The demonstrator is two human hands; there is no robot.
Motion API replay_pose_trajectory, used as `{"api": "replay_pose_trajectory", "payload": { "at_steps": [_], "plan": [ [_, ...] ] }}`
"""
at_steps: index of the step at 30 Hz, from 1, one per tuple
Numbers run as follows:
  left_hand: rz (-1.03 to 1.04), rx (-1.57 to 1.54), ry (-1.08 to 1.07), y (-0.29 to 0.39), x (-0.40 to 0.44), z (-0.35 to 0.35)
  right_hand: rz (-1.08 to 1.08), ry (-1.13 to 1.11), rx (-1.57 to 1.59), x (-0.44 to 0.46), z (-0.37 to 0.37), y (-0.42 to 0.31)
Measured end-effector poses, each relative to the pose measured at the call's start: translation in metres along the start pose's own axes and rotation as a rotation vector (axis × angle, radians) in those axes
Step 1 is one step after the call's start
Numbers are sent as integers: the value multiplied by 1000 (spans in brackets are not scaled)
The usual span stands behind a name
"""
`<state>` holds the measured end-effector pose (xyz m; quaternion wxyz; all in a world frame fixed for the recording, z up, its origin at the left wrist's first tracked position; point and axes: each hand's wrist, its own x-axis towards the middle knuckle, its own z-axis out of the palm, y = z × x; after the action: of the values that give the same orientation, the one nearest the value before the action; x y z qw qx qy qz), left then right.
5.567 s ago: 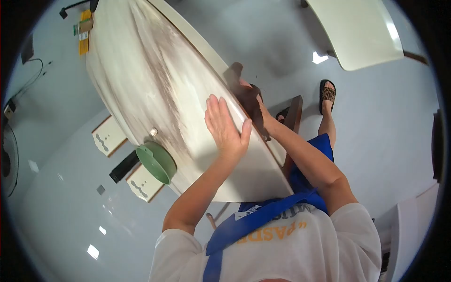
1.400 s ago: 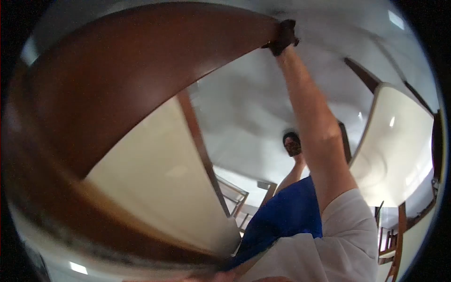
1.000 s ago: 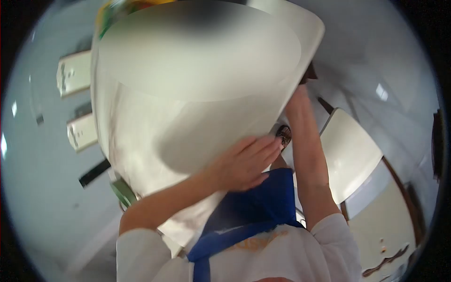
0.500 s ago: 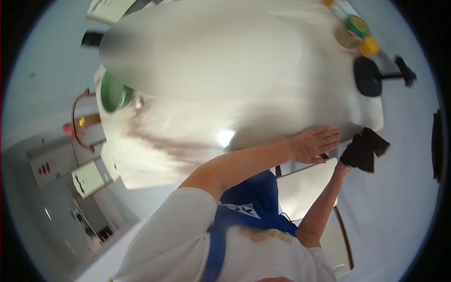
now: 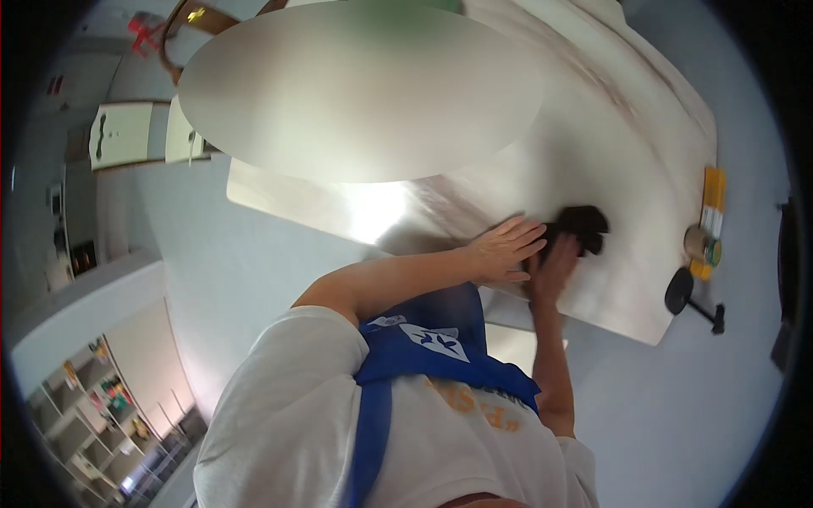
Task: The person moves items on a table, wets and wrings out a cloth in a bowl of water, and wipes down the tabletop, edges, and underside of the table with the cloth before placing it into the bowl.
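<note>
My left hand (image 5: 508, 250) rests near the front edge of the glossy, marbled white table (image 5: 627, 288). Its fingers are spread and its tips are close to a dark brown cloth (image 5: 586, 222); whether they touch it I cannot tell. The cloth lies bunched on the tabletop. My right hand (image 5: 555, 269) presses on the cloth from the near side, fingers stretched over part of it.
By the table's right end are a yellow-and-white pack (image 5: 714, 203), a jar (image 5: 699, 244) and a black stand with a round base (image 5: 679, 292). A white chair (image 5: 131, 135) stands left. Shelves (image 5: 106, 398) line the lower left. A blurred oval hides much of the tabletop.
My right hand has brought the cloth from beyond the table's edge onto the tabletop, beside my left hand. The view has turned, shifting the table and the things on it.
</note>
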<state>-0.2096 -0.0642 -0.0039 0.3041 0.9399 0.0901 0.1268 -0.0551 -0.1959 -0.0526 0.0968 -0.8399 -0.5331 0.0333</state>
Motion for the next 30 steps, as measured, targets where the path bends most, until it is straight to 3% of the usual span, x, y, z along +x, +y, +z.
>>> {"api": "replay_pose_trajectory", "payload": {
  "at_steps": [2, 5, 9, 14, 16, 18, 19, 23, 26, 29, 30],
  "plan": [
    [-67, -11, 81, -7, -23, -16, -275, -51, 120, 1, 28, -46],
    [-331, 16, 73, -18, -65, -42, -540, -111, 304, 10, 41, -138],
    [-648, 204, 371, -43, -129, -52, -825, -187, 508, 33, 37, -222],
    [-1073, 317, 555, -42, -200, -79, -1247, -427, 291, 52, 42, -310],
    [-1192, 350, 623, -44, -219, -82, -1347, -366, 396, 53, 41, -340],
    [-1269, 366, 722, -53, -238, -88, -1426, -345, 519, 55, 43, -368],
    [-1289, 345, 757, -57, -248, -94, -1463, -325, 426, 54, 48, -382],
    [-1400, 310, 867, -89, -286, -115, -1408, -409, 487, 57, 66, -436],
    [-1388, 218, 989, -108, -315, -134, -1414, -392, 517, 59, 78, -475],
    [-1204, 134, 1238, -136, -343, -148, -1328, -419, 567, 60, 89, -512],
    [-1208, 121, 1243, -141, -351, -156, -1382, -384, 422, 63, 96, -523]
  ]
}}
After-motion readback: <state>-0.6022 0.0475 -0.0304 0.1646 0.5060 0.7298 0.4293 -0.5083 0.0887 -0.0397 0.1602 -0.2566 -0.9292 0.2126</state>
